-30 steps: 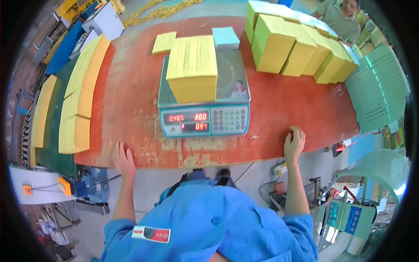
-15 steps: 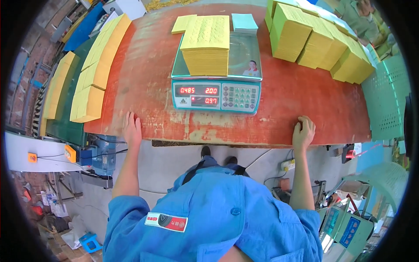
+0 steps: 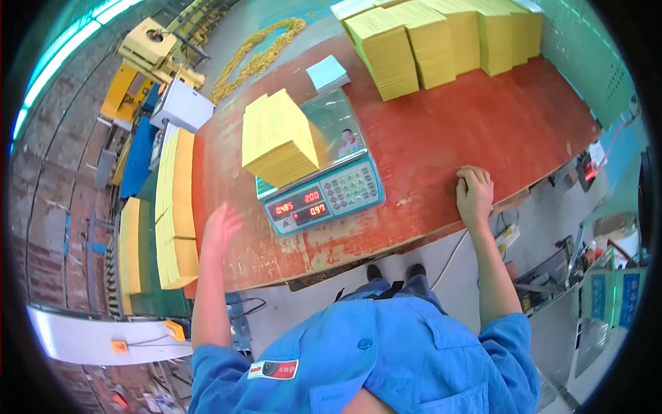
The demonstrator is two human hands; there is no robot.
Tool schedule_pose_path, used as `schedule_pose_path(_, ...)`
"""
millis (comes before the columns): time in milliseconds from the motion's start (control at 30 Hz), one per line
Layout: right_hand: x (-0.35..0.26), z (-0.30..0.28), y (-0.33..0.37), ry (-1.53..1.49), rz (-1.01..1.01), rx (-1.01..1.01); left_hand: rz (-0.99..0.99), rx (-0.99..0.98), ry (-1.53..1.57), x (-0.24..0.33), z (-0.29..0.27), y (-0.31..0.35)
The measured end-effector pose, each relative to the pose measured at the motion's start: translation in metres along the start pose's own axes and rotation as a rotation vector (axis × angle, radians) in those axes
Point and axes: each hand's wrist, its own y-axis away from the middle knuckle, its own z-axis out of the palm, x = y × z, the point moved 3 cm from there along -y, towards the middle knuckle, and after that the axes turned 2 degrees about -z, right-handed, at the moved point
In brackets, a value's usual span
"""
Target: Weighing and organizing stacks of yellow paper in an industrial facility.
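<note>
My left hand (image 3: pixel 223 224) is just above the table's near left part, blurred a little, fingers stretched out and empty. Resting on the red table (image 3: pixel 441 138) near its front edge, my right hand (image 3: pixel 475 195) has loosely bent fingers and holds nothing. Between the hands stands a teal digital scale (image 3: pixel 355 185) with lit red digits and a keypad. A thick stack of yellow paper sheets (image 3: pixel 279 134) sits upright on its metal pan, nearest my left hand. Neither hand touches the scale or the stack.
Tall yellow paper stacks (image 3: pixel 386 58) line the far right of the table. A small pale-blue pad (image 3: pixel 327 72) lies behind the scale. More yellow stacks (image 3: pixel 176 207) stand along the left edge. A green perforated panel (image 3: pixel 586 55) borders the right end.
The view has turned, so the table and scale now appear tilted. My left hand has lifted off the table edge; my right hand stays resting on the table.
</note>
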Motion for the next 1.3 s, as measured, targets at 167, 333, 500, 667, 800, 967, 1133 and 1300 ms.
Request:
schedule_pose_path(167, -0.007, 0.008, -0.003, -0.046, -0.033, 0.036, 0.148, -0.163, 0.068, 0.104, 0.066, -0.037)
schedule_pose_path(333, -0.004, 0.003, -0.003, -0.056, 0.019, 0.014, 0.056, -0.198, 0.086, 0.136, 0.114, -0.074)
schedule_pose_path(500, -0.006, 0.002, -0.007, -0.038, -0.014, 0.035, 0.101, -0.164, -0.054, 0.122, 0.117, -0.093)
schedule_pose_path(667, -0.007, 0.004, -0.006, -0.002, -0.017, 0.048, 0.152, -0.172, 0.018, 0.114, 0.119, -0.093)
schedule_pose_path(800, -0.008, 0.006, -0.004, 0.035, -0.064, 0.055, 0.182, -0.2, -0.004, 0.12, 0.125, -0.083)
schedule_pose_path(967, -0.013, 0.016, -0.009, -0.064, 0.095, -0.01, 0.171, -0.244, 0.239, 0.115, 0.115, -0.097)
schedule_pose_path(1133, -0.123, 0.054, -0.057, -0.618, 0.228, -0.101, 0.125, -0.253, 0.323, 0.119, 0.117, -0.106)
schedule_pose_path(1300, -0.223, 0.096, -0.107, -0.933, 0.238, -0.262, 0.09, -0.291, 0.309, 0.131, 0.125, -0.133)
